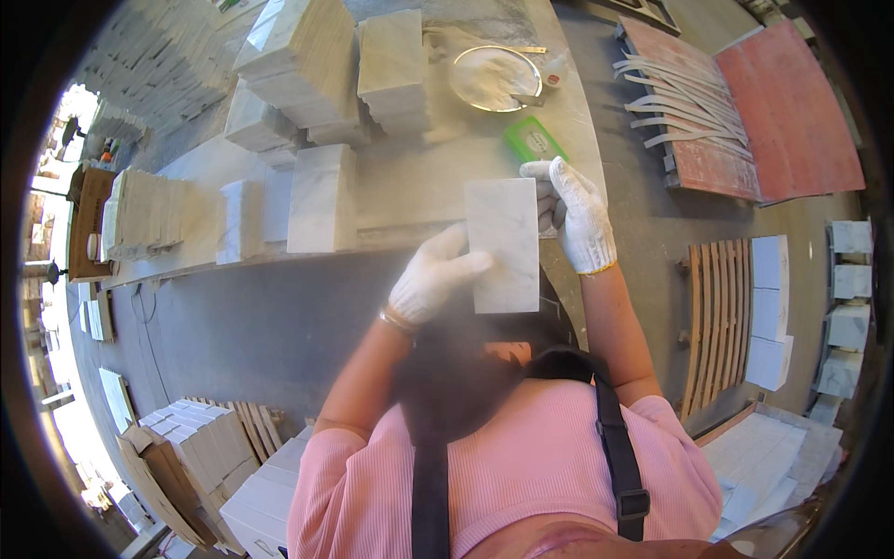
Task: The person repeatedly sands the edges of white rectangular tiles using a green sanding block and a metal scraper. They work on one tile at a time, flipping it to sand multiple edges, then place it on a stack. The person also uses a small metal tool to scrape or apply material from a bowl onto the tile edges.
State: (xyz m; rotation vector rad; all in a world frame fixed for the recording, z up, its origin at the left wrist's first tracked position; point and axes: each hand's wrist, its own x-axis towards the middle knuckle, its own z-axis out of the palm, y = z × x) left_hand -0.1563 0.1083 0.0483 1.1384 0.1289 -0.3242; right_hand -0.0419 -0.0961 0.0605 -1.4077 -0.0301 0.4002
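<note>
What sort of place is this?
Probably a stone-tile workshop, perhaps a warehouse: the left hand holds a grey-veined white tile, stacks of similar pieces stand on the worktable, and a slatted wooden pallet lies to the right.

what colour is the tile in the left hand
The tile is white with faint grey veining; the head view shows it.
</note>
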